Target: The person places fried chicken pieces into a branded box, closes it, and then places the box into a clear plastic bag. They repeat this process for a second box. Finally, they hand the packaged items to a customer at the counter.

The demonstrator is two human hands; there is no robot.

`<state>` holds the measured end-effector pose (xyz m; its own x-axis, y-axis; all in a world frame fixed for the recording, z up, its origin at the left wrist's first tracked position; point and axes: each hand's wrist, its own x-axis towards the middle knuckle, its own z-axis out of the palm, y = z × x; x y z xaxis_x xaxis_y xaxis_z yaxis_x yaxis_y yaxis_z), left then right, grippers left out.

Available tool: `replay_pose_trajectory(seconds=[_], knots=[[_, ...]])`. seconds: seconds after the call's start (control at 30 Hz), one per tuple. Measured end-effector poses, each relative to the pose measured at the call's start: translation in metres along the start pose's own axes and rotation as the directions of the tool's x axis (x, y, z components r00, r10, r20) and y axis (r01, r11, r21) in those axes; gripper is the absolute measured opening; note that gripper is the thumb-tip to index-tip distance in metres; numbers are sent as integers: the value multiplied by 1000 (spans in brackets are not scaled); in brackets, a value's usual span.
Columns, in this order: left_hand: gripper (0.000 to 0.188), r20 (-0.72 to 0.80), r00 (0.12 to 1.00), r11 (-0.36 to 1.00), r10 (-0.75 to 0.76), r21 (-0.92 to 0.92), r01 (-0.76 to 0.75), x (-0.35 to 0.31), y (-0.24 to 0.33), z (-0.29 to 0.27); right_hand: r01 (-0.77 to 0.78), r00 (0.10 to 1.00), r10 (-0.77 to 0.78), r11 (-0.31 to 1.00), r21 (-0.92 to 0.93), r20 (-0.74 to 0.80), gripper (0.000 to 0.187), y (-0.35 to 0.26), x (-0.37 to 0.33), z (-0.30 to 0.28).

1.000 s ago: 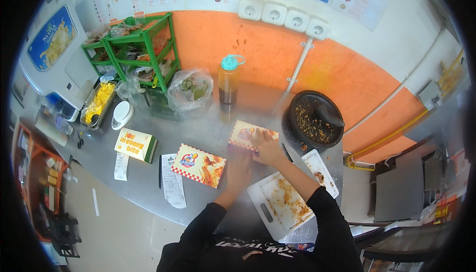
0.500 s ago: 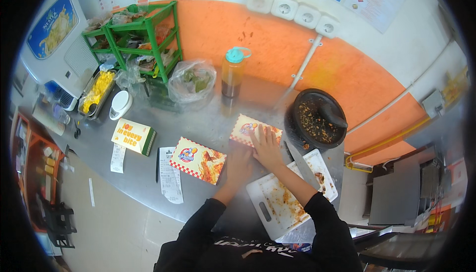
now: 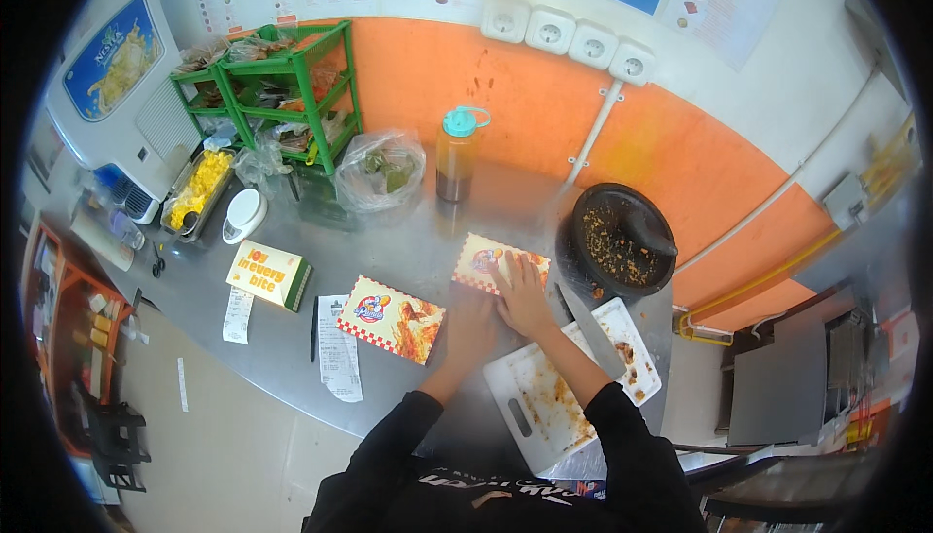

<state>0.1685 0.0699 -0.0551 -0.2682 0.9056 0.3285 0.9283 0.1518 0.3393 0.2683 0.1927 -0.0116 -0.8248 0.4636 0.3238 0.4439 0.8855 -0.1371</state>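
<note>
A cream food box (image 3: 475, 259) with a red checkered edge lies on the metal table in front of me. My right hand (image 3: 525, 298) rests on the right part of its top, fingers stretched out and spread. At the box's near edge is my left hand (image 3: 471, 324), palm down; its fingers are smeared, so their grip is unclear. Left of my hands lies a matching box (image 3: 391, 319), untouched, with a chicken picture on it. Beside my right forearm a large knife (image 3: 595, 334) lies across a stained white cutting board (image 3: 544, 397).
A stone mortar (image 3: 622, 241) with its pestle stands at the right. Behind are a bottle (image 3: 455, 159), a plastic bag (image 3: 379, 173) and a green rack (image 3: 282, 96). Leftward lie receipts (image 3: 338, 353), a pen, a green-white box (image 3: 269, 275), a white scale (image 3: 244, 214) and a yellow-filled tray (image 3: 199, 188).
The view has tilted slightly, so the surroundings appear a little lower. Both hands stay at the same box, the right one still lying on its top.
</note>
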Motion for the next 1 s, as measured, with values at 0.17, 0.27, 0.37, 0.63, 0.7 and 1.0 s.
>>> replay_pose_trajectory(seconds=[0.17,0.27,0.37,0.63,0.7,1.0], knots=[[57,-8,991,981,-134,-146,131,3,14,-41,-166,954,239,924,346,-180,69,9,0,-4],[56,-360,911,960,-202,-255,112,39,0,-56,-605,632,761,604,519,-148,66,15,-4,10],[58,-60,959,920,-278,-305,248,87,-34,-49,-786,440,887,307,537,137,66,23,-7,27],[52,326,908,778,-264,-485,400,79,-74,-54,-309,621,774,100,946,121,69,-12,-15,4],[47,309,944,768,-114,-575,281,63,-85,-88,-438,542,797,-2,899,266,66,-33,-20,-13],[33,222,743,766,-632,29,643,-91,-192,-178,-467,489,746,-213,858,451,58,-180,-24,-14]])
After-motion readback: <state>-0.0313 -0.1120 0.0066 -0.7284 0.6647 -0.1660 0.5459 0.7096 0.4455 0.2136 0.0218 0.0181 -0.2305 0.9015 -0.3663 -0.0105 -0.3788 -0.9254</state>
